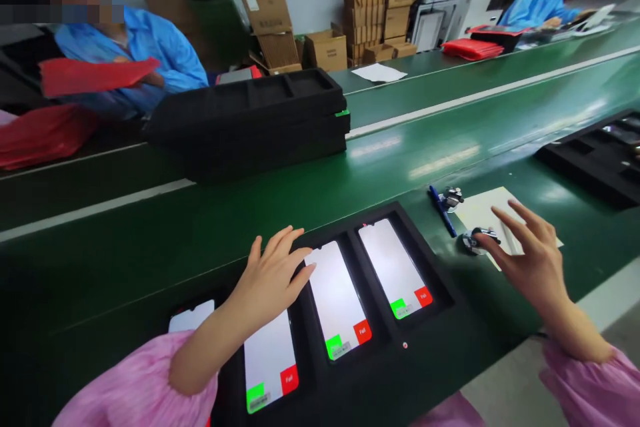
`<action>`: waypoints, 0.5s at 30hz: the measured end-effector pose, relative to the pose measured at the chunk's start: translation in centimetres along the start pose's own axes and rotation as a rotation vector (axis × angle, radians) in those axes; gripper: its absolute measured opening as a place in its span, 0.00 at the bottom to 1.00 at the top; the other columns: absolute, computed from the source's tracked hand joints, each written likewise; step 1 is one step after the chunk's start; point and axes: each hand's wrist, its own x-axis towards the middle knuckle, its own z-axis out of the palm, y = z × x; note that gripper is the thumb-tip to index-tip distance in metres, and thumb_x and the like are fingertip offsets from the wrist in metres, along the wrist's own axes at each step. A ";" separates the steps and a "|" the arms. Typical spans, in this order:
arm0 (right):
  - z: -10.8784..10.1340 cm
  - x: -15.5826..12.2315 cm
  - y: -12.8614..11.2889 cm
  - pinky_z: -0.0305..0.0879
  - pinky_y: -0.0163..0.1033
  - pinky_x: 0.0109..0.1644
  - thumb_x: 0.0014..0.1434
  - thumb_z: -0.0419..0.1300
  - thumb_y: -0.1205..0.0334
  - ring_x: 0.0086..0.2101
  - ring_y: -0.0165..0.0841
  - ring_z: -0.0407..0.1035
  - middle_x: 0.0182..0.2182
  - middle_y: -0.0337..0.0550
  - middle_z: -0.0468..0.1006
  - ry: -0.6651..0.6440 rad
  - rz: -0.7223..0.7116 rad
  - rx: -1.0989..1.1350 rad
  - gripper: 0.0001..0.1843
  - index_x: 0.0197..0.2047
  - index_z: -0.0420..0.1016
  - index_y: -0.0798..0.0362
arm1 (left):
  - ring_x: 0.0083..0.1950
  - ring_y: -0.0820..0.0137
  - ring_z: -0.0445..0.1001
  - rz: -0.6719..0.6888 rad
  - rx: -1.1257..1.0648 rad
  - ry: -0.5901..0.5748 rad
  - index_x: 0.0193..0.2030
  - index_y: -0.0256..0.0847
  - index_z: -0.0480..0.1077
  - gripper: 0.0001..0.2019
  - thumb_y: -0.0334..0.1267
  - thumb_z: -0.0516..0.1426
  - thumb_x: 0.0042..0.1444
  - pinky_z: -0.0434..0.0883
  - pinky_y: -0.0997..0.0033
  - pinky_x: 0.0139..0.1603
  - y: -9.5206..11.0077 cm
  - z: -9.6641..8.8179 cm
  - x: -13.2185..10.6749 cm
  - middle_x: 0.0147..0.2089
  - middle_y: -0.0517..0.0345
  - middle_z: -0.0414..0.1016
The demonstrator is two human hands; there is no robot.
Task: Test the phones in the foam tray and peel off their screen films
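A black foam tray [383,347] holds several smartphones in slots, with white lit screens and green and red boxes at the bottom; the red ones read "Fail". My left hand [275,277] is spread over the tray, its fingertips by the top edge of the middle phone [336,293]. Its wrist partly covers the phone to the left [273,360]; the right-end phone [395,267] lies uncovered. My right hand [533,253] has its fingers apart above a paper sheet [487,203]. Its thumb tip overlaps a small shiny metal object [473,242]; whether they touch, I cannot tell.
A blue pen [443,210] and another small metal piece [453,197] lie beside the paper. Stacked black trays [260,120] stand across the green belt [400,147]. Another black tray [595,153] sits at right. Two people in blue work opposite, near red sleeves [473,49].
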 end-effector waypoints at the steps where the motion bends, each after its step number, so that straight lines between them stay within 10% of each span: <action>1: 0.4 1.3 -1.4 0.69 0.63 0.62 0.68 0.62 0.51 0.57 0.51 0.73 0.60 0.53 0.75 -0.021 -0.056 0.031 0.19 0.61 0.76 0.42 | 0.78 0.46 0.53 -0.011 0.006 -0.007 0.57 0.43 0.76 0.23 0.47 0.45 0.69 0.48 0.20 0.71 0.1 0.0 0.0 0.73 0.44 0.64; 6: 5.9 6.6 -8.0 0.70 0.61 0.59 0.70 0.60 0.55 0.62 0.52 0.67 0.61 0.51 0.76 -0.501 -0.452 0.171 0.10 0.46 0.83 0.47 | 0.77 0.45 0.55 -0.030 0.004 -0.007 0.56 0.44 0.76 0.23 0.47 0.44 0.69 0.50 0.20 0.70 0.6 -0.3 0.1 0.74 0.44 0.63; 15: 8.5 8.5 -8.7 0.69 0.55 0.56 0.71 0.59 0.49 0.60 0.52 0.69 0.58 0.52 0.79 -0.622 -0.549 0.207 0.17 0.37 0.81 0.51 | 0.68 0.46 0.71 0.011 -0.073 0.129 0.43 0.42 0.77 0.21 0.42 0.43 0.67 0.67 0.25 0.65 0.5 0.5 0.5 0.60 0.40 0.77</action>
